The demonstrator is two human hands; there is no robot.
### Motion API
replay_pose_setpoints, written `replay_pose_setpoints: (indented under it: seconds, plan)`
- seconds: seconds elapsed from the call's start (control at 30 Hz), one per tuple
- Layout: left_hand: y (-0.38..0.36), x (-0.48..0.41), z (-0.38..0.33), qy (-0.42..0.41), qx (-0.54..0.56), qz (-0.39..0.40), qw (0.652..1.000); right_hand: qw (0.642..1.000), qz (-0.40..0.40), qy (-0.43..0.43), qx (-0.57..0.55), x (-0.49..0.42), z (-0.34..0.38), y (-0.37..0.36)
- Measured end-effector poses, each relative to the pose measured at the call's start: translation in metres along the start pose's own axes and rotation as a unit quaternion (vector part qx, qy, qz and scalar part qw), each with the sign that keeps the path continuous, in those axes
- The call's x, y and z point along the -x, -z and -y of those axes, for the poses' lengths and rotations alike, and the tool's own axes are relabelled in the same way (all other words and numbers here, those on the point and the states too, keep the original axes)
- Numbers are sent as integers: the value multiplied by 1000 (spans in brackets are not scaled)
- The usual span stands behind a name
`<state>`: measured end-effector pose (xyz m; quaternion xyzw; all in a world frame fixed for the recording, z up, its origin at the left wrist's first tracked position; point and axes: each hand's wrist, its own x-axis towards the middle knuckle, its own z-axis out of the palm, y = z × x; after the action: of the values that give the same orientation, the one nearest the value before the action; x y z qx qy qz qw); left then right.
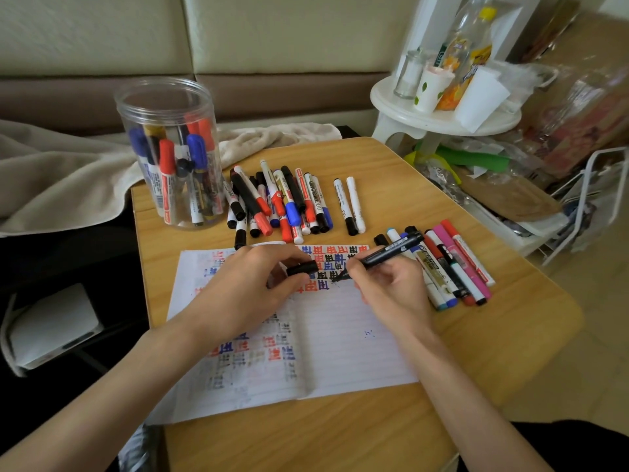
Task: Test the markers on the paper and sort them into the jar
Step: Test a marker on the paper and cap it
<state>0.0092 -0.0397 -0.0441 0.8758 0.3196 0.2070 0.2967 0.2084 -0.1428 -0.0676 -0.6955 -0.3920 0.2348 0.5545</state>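
What worries me from here is smearing. The right hand (pixel 391 291) seems to rest its heel on the notebook paper (pixel 340 342) just below the fresh black strokes. A sideways slide could drag wet ink across the rows of red, blue and black test characters.

That hand pinches the uncapped black marker (pixel 388 252) between thumb and fingers, tip down on the page. Laid down bare, it could dry out or mark the bench (pixel 340 437). Its black cap (pixel 302 268) is pinched in the fingertips of the left hand (pixel 245 294), which lies over the page just beside the writing. If the cap slips, it may roll in among the loose markers and get mixed up with them.

Sorting could go astray too, I'd judge. An untidy heap of markers (pixel 279 202) lies just beside the clear plastic jar (pixel 170 155), and a neater row of markers (pixel 456 267) sits just beside the right hand. A tested one might easily land in the wrong group.

The black marker is slim and dark-barrelled, with pale print along its side. It is tilted, with its tail pointing toward the row at the right. The jar stands lidless at the bench's far left corner and holds several markers upright, with red, blue and black caps showing.
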Motion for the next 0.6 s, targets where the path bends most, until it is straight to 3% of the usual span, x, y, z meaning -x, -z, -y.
replay_pose_setpoints:
  seconds: [0.3, 0.6]
  plan:
    - [0, 0, -2, 2, 4, 4, 1000, 999, -5, 16, 42, 0, 0, -1]
    - [0, -1, 2, 0, 9, 1, 1000, 1000, 11, 19, 11, 2, 1, 0]
